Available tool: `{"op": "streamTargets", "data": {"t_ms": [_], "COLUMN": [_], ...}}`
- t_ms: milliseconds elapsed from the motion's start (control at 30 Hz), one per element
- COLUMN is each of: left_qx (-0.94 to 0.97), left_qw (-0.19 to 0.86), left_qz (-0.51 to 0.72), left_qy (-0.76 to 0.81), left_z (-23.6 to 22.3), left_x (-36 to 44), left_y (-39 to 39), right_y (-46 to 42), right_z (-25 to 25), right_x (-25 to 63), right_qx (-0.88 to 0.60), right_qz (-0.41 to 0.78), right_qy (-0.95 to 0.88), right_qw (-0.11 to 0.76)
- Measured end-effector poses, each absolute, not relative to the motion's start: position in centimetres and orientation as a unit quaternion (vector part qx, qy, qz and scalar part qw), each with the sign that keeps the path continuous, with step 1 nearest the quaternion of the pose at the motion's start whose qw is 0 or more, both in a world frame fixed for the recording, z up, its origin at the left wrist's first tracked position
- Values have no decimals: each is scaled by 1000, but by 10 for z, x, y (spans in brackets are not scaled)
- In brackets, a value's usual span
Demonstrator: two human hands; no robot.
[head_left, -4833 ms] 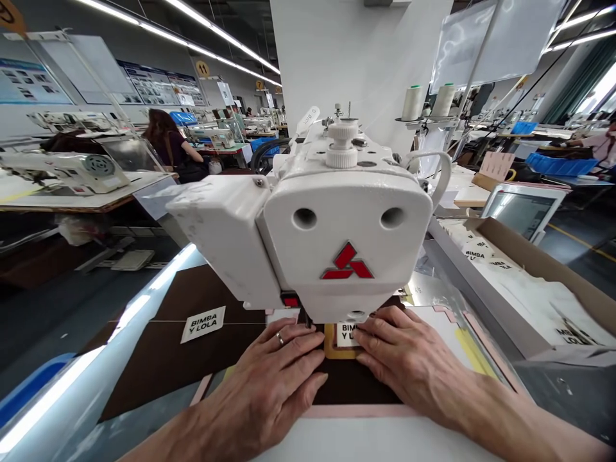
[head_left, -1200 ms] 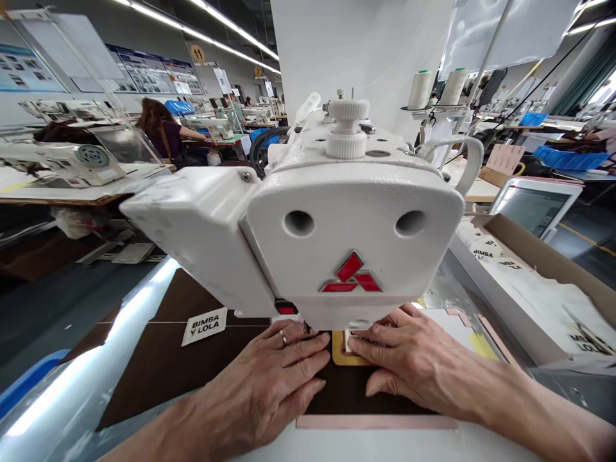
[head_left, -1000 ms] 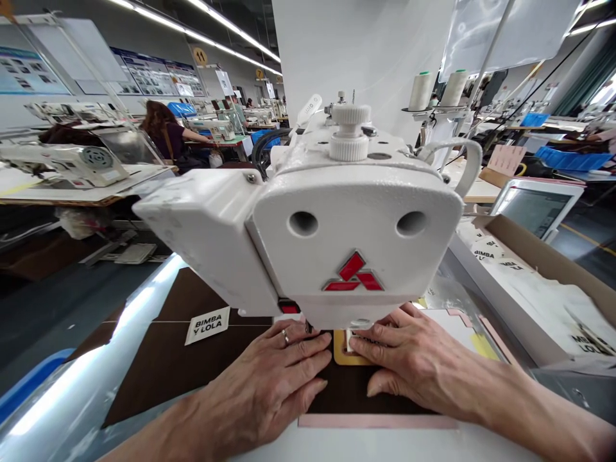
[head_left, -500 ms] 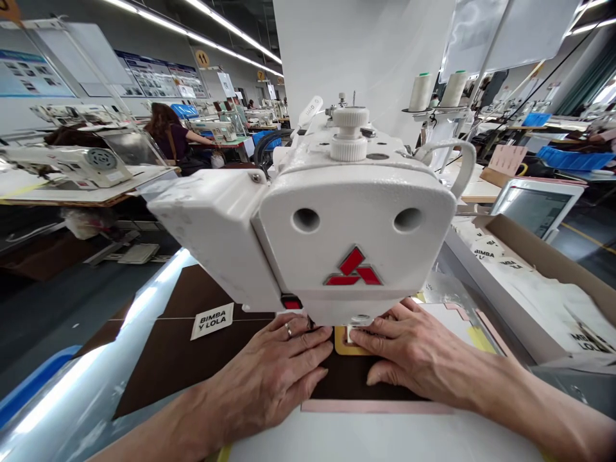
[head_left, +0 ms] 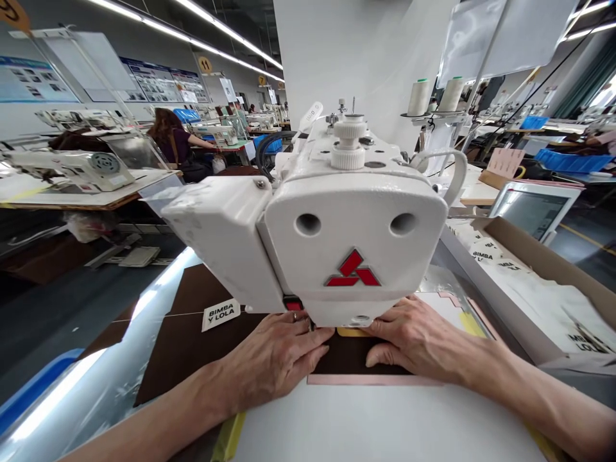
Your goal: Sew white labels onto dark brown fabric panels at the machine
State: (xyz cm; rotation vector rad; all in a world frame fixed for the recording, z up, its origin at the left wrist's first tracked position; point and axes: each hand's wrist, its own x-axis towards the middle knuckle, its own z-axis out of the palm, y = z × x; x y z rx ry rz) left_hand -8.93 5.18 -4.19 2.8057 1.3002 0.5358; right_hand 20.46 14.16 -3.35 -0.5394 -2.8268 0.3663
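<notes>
A white sewing machine (head_left: pixel 356 244) stands right in front of me, its head hiding the needle area. My left hand (head_left: pixel 279 353) lies flat on dark brown material (head_left: pixel 344 356), fingertips reaching under the machine head. On the other side my right hand (head_left: pixel 414 333) presses the same piece, fingers stretched out and their tips partly hidden. Between the hands shows the edge of a yellow plate (head_left: pixel 353 332). A white label reading BIMBA Y LOLA (head_left: pixel 221 314) rests on the brown material to the left, with a pale thread running beside it.
A box of printed labels (head_left: pixel 539 289) stands on the right, near a tablet-like screen (head_left: pixel 534 205). Two thread cones (head_left: pixel 436 96) sit behind the machine. At lower left is a blue bin (head_left: pixel 36 391). Another person (head_left: pixel 171 141) sits at a far-left workstation.
Both hands and the brown material have moved forward, farther under the machine head. The yellow plate is now mostly hidden. The loose label has shifted slightly right and away from me.
</notes>
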Motion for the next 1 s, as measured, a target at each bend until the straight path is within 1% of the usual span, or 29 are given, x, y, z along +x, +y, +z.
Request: {"op": "streamTargets", "data": {"t_ms": [200,633,767,900,1000], "left_qx": [895,900,903,907,908], "left_qw": [-8,-21,-24,-26,-40], "left_qz": [182,171,162,156,157], "left_qy": [408,401,398,390,386], "left_z": [-41,-42,-41,-36,-32], "left_x": [-89,-91,-110,-135,-137], "left_y": [47,46,33,14,9], "right_y": [137,127,111,94,85], "right_z": [-32,-36,-38,-43,-39], "right_x": [203,232,245,249,241], "right_qx": [-179,-176,-201,-228,-210], "right_qz": [125,81,61,61,76], "right_qy": [-969,-970,-966,-957,-960], "right_qw": [114,147,148,170,171]}}
